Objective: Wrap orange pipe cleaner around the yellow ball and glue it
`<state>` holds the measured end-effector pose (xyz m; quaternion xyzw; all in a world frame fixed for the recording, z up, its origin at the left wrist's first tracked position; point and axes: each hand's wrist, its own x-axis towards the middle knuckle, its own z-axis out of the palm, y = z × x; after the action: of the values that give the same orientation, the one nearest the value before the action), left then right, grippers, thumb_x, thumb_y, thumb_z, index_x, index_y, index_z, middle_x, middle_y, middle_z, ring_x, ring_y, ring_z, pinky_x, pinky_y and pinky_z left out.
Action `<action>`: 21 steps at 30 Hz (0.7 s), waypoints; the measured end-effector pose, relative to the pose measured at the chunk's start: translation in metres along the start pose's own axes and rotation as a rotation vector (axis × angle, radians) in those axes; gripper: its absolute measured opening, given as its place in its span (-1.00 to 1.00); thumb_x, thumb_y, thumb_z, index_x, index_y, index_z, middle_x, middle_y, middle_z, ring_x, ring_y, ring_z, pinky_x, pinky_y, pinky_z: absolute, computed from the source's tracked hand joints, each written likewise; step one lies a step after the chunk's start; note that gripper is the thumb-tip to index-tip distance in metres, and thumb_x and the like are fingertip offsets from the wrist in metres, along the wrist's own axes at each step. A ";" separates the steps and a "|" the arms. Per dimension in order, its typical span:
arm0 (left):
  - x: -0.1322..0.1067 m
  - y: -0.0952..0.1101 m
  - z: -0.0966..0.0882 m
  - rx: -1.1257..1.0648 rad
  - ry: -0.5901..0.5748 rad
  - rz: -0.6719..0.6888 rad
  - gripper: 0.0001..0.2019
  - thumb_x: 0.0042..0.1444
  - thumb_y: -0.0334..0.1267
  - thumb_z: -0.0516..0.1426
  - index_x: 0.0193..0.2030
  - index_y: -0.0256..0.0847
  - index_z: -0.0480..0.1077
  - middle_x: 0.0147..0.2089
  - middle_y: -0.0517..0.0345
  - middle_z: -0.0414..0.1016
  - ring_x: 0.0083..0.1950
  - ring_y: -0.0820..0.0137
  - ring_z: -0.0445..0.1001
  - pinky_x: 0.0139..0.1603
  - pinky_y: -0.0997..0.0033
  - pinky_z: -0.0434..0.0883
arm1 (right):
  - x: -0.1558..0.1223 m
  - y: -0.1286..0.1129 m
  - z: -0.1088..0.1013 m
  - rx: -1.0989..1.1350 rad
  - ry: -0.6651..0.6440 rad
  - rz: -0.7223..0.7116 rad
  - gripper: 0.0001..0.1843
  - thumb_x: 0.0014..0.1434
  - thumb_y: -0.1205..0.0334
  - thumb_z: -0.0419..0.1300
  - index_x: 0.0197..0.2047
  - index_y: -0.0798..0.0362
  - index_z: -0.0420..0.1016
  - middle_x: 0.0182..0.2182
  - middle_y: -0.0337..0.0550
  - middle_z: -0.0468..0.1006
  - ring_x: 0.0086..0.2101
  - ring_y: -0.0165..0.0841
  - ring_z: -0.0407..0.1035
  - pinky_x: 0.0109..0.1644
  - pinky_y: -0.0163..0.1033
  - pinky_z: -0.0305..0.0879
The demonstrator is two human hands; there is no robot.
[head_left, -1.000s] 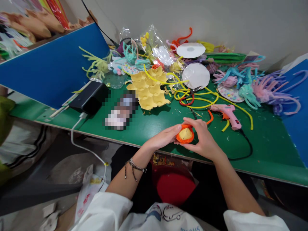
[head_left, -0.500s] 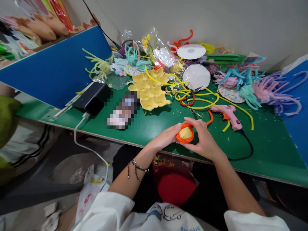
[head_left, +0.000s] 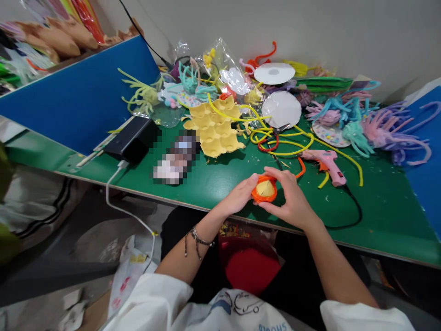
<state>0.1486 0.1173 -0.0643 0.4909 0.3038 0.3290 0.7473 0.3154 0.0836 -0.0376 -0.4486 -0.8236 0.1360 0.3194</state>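
Both of my hands hold a small yellow cup wrapped in orange pipe cleaner (head_left: 264, 190) just above the green table (head_left: 220, 179), near its front edge. My left hand (head_left: 237, 196) cups it from the left, fingers curled around its side. My right hand (head_left: 292, 198) grips it from the right, with fingers arched over the top rim and the thumb under it. An orange pipe cleaner tail (head_left: 300, 169) runs off behind my right hand.
A pink glue gun (head_left: 327, 164) with a black cord lies right of my hands. Behind are a yellow egg tray piece (head_left: 214, 129), looped yellow pipe cleaners (head_left: 282, 142), white discs (head_left: 280, 109), fuzzy pipe-cleaner shapes (head_left: 347, 124), a black power bank (head_left: 130, 139) and a blue divider (head_left: 79, 96).
My hands have turned the orange-wrapped cup a little and my left fingers have closed further round it. The view has shifted slightly.
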 end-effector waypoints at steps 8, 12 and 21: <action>0.000 0.001 0.002 -0.101 0.032 -0.048 -0.31 0.14 0.32 0.03 0.07 -0.30 0.43 -0.39 0.19 0.41 -0.38 0.47 0.31 -0.30 0.43 0.30 | 0.000 0.001 0.002 -0.023 0.089 -0.010 -0.32 0.13 0.08 0.29 0.26 -0.08 0.15 0.00 -0.05 0.52 -0.06 -0.14 0.40 0.06 0.01 0.27; 0.001 -0.004 0.007 -0.221 -0.024 -0.044 -0.25 0.02 0.38 0.10 0.05 -0.29 0.44 -0.33 0.15 0.45 -0.38 0.47 0.35 -0.33 0.44 0.32 | 0.001 0.001 0.002 -0.043 0.138 -0.015 -0.38 0.11 0.11 0.28 0.21 -0.07 0.22 -0.05 -0.08 0.55 -0.10 -0.15 0.42 0.01 -0.02 0.29; 0.001 -0.009 0.016 -0.327 -0.017 0.005 -0.24 -0.08 0.34 0.22 0.09 -0.24 0.37 -0.32 0.17 0.45 -0.39 0.50 0.34 -0.34 0.46 0.29 | 0.001 0.001 0.005 -0.057 0.245 0.028 -0.39 0.09 0.15 0.26 0.20 -0.05 0.23 -0.02 -0.04 0.52 -0.06 -0.11 0.41 0.05 0.04 0.31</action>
<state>0.1633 0.1075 -0.0673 0.3663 0.2385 0.3718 0.8190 0.3126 0.0855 -0.0416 -0.4824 -0.7755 0.0611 0.4027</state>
